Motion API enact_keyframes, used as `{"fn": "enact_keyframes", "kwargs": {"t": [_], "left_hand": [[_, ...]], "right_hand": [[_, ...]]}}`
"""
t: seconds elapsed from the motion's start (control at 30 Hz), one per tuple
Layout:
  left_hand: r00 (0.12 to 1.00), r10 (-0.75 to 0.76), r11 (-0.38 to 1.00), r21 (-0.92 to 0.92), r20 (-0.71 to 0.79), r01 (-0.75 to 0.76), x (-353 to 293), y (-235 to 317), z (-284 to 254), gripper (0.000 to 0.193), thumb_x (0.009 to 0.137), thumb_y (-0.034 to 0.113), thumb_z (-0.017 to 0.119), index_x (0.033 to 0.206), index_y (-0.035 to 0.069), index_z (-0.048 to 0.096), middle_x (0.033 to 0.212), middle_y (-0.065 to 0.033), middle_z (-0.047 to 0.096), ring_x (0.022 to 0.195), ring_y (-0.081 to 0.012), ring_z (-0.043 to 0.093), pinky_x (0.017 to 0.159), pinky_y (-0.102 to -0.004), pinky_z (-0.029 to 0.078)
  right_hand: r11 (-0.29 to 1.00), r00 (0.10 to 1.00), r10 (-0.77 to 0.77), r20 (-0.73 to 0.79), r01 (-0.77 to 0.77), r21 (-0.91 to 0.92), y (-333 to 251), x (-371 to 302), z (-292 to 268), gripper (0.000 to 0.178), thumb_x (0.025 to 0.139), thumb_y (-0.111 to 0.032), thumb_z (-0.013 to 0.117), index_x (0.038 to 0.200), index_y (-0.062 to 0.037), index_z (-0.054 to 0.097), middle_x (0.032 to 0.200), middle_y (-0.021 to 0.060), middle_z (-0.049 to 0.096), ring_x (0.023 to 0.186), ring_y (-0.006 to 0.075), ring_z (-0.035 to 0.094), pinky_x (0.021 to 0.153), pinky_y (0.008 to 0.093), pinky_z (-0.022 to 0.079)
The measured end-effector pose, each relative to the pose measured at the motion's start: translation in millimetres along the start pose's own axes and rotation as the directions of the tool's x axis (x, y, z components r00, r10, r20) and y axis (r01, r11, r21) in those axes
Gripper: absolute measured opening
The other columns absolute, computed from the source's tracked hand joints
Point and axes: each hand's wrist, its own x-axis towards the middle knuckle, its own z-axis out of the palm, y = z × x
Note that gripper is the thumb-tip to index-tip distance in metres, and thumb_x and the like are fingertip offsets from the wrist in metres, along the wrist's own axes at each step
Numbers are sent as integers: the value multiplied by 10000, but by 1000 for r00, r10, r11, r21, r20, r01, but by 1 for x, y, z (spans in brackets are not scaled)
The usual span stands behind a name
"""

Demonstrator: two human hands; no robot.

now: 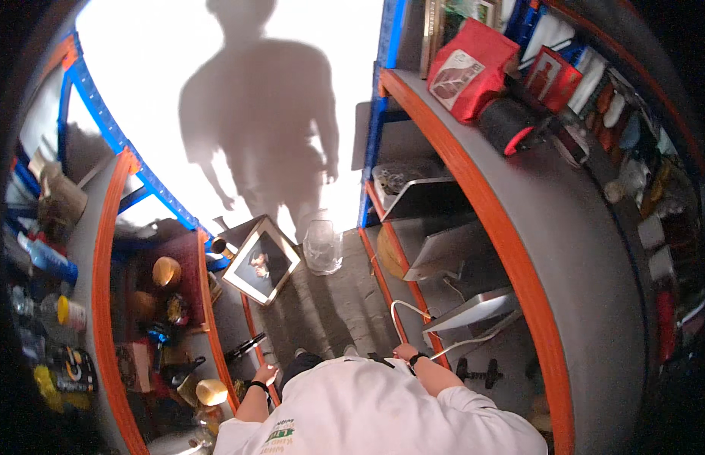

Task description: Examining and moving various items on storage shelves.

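My left hand (266, 374) hangs low at my side beside the left shelving, a black band on its wrist. Close beyond it, a slim black object (245, 347) sticks out from a lower shelf; I see no clear contact. On the other side hangs my right hand (404, 352), with a black watch or band (418, 357), near a white cable (399, 315) that loops out of the right shelf. Both hands look loosely relaxed and carry nothing visible. Their fingers are small in view, but the shadow (254, 114) on the wall shows both arms hanging down.
Blue and orange racks flank me. Ahead on the floor stand a framed picture (261, 262) and a clear container (323, 247). The right rack holds a red bag (474, 68), a black cylinder (508, 125), thin grey screens (474, 311) and a dumbbell (480, 374). Bottles crowd the left rack.
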Motion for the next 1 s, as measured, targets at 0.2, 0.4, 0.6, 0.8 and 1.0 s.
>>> {"fn": "enact_keyframes", "kwargs": {"t": [0.2,0.4,0.6,0.8,1.0], "left_hand": [[695,395,-44,768,601,-639,31,44,-30,237,877,204,461,933,64,643,945,-143,649,894,-332,606,775,-420,493],[977,113,935,313,180,-166,66,100,-40,304,781,253,546,912,-12,615,863,-171,653,803,-313,623,682,-403,467],[979,73,893,426,190,-149,112,122,-52,436,790,290,584,1081,-34,575,1026,-216,625,956,-325,601,855,-374,456],[964,109,880,426,244,-208,125,131,-65,394,775,274,599,1012,-42,595,984,-209,637,949,-324,605,837,-375,464],[960,67,887,425,272,-182,115,146,-74,376,768,245,606,1010,-42,593,949,-197,646,893,-307,622,776,-374,484]], "right_hand": [[864,958,288,-11,-255,434,-16,-19,7,216,803,-224,547,918,-94,676,899,92,668,844,256,642,711,383,497],[14,814,485,320,-374,928,-52,-50,-32,158,857,-203,551,841,-57,606,692,26,584,561,96,539,445,232,422],[-1,879,472,64,-73,997,-111,-79,-155,196,878,-277,534,847,-86,566,743,-6,563,635,93,539,542,235,439],[175,910,325,-256,209,962,-172,-149,-330,281,925,-312,500,1052,-64,532,910,29,584,812,122,563,713,263,462],[486,683,431,-590,376,789,-180,-258,-465,363,905,-267,564,1176,-36,493,967,51,587,887,124,561,805,284,466]]}}
